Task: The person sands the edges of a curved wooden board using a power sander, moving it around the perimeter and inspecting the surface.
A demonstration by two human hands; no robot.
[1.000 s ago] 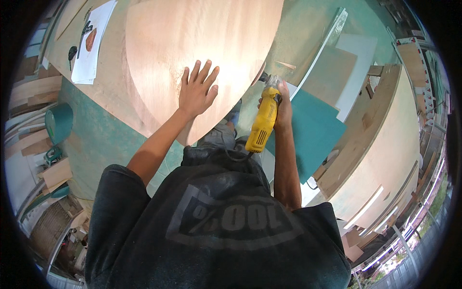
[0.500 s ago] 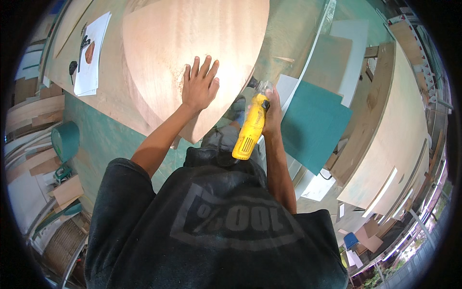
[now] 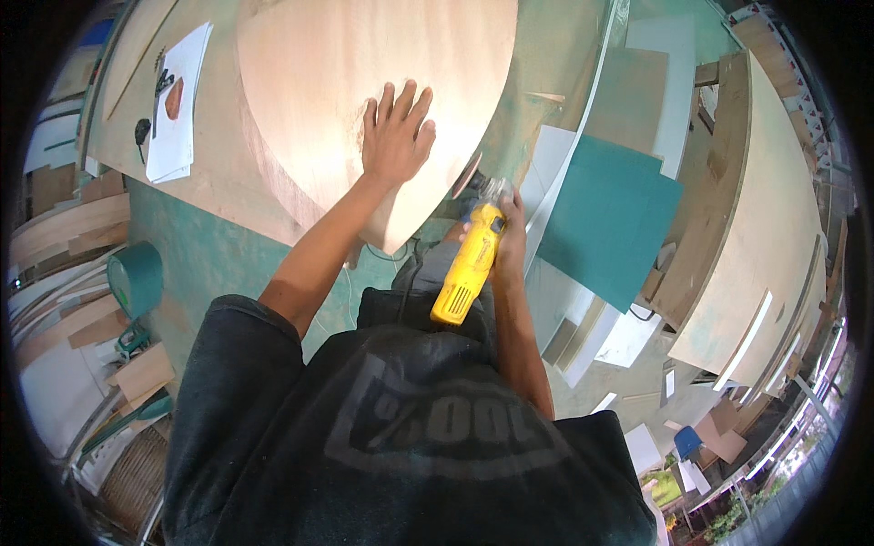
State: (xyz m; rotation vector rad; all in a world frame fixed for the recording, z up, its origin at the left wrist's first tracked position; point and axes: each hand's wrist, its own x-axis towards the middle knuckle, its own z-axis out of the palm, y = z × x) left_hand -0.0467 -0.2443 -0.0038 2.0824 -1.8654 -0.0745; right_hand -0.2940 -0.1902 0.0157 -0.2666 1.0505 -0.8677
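Head view: A green board point(image 3: 610, 223) lay between 2 and 3 o'clock, white papers point(image 3: 179, 136) at 10, and a dark green bin point(image 3: 135, 278) at 9. The pale-grained wooden panel point(image 3: 309, 91), curved and tapering to a tip toward 6 o'clock, filled 11 to 12. The left hand point(image 3: 398, 146) was spread flat upon it. The right hand point(image 3: 512, 235) gripped a yellow disc tool point(image 3: 469, 268) near mid-view; its long axis ran from 7 to 1 o'clock, head toward 1. Its round disc point(image 3: 467, 177) stood at the panel's edge; contact could not be determined.
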